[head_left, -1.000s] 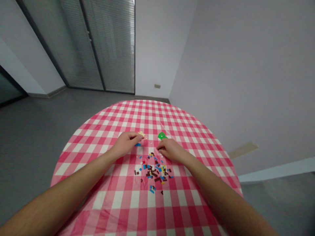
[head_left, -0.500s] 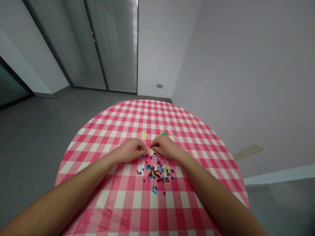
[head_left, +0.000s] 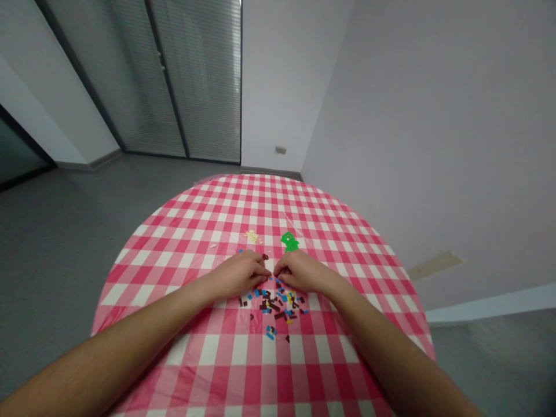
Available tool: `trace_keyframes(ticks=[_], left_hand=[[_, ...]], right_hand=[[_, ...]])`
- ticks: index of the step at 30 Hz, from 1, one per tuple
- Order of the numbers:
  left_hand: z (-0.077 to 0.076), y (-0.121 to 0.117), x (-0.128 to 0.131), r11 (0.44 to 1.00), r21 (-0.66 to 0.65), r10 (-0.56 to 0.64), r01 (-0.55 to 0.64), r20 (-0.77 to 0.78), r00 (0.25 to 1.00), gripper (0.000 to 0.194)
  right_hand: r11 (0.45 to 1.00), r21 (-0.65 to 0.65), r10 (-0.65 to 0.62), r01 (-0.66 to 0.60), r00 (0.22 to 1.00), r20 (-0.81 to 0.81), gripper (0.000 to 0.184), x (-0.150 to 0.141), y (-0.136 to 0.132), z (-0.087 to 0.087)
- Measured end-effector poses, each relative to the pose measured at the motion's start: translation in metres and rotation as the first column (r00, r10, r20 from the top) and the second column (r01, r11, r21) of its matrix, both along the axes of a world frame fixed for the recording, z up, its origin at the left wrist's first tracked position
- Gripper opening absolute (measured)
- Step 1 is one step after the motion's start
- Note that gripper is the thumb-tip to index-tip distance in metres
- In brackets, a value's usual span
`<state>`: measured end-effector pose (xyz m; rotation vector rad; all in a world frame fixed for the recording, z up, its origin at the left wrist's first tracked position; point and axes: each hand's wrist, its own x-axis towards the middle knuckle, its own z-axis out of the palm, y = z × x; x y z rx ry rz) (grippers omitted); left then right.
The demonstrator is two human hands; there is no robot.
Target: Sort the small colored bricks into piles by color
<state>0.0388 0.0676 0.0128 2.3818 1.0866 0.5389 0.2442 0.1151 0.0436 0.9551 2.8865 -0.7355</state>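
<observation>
— Where does the left hand [head_left: 238,272] sit?
— Just left of the frame's centre and a little below it, its fingertips near those of the right hand [head_left: 304,269], which comes in from the lower right.
— Is either one gripping something?
— On both, the fingers are curled and bunched together, but whether anything is pinched between them cannot be told; the tips are small and partly hidden.
— And the mixed toy bricks [head_left: 278,306]?
— They lie scattered in the lower middle of the frame, just below the fingertips: brown, blue and yellow. A dark brown cluster [head_left: 265,256] lies beside the left hand's fingers, on their upper side.
— Anything higher up?
— Cream pieces [head_left: 252,236] above the left hand, green pieces [head_left: 289,241] above the right, all on a red-and-white checked tablecloth [head_left: 226,370].
</observation>
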Motion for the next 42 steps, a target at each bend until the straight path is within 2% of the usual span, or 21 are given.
trace_keyframes(ticks=[7,14,17,21,24,28,31,37,40,42], left_hand=[[-0.004,-0.002,-0.001,0.994,-0.002,-0.111,0.111,0.000,0.994,0.023],[0.001,-0.003,0.004,0.997,-0.058,-0.043,0.045,0.035,0.998,0.016],[0.000,-0.003,0.005,0.997,-0.071,-0.033,0.036,0.036,0.999,0.016],[0.000,-0.001,0.001,0.994,-0.081,-0.067,0.071,0.051,0.996,0.018],[0.008,0.001,-0.006,0.989,-0.105,-0.096,0.102,0.060,0.994,0.021],[0.024,0.005,-0.021,0.990,-0.110,-0.080,0.085,0.044,0.996,0.019],[0.032,0.008,-0.031,0.995,-0.094,-0.035,0.034,-0.009,0.999,0.019],[0.030,0.015,-0.047,0.991,-0.119,0.054,-0.065,-0.095,0.994,0.017],[0.027,0.018,-0.051,0.980,-0.137,0.127,-0.143,-0.121,0.984,0.016],[0.027,0.018,-0.049,0.975,-0.163,0.134,-0.154,-0.126,0.983,0.016]], right_hand=[[0.989,0.078,-0.133,0.128,0.989,0.064,0.022,-0.006,-0.008,0.004],[0.962,0.166,-0.224,0.216,0.974,0.034,0.021,-0.018,0.001,0.001],[0.962,0.149,-0.226,0.228,0.974,-0.029,0.019,-0.022,0.008,-0.006],[0.973,0.089,-0.197,0.212,0.968,-0.158,0.016,-0.019,0.014,-0.013],[0.984,0.039,-0.161,0.173,0.963,-0.218,0.017,-0.007,0.010,-0.008],[1.000,-0.014,0.010,-0.012,0.990,-0.139,0.025,0.010,-0.002,0.003],[0.996,0.008,0.094,-0.093,0.991,-0.099,0.030,0.014,-0.009,0.002],[0.991,0.079,0.108,-0.104,0.993,-0.046,0.023,0.008,-0.006,-0.010],[0.990,0.113,0.081,-0.080,0.997,-0.008,0.021,0.005,-0.004,-0.012],[0.987,0.133,0.094,-0.093,0.996,-0.002,0.021,0.003,-0.004,-0.011]])
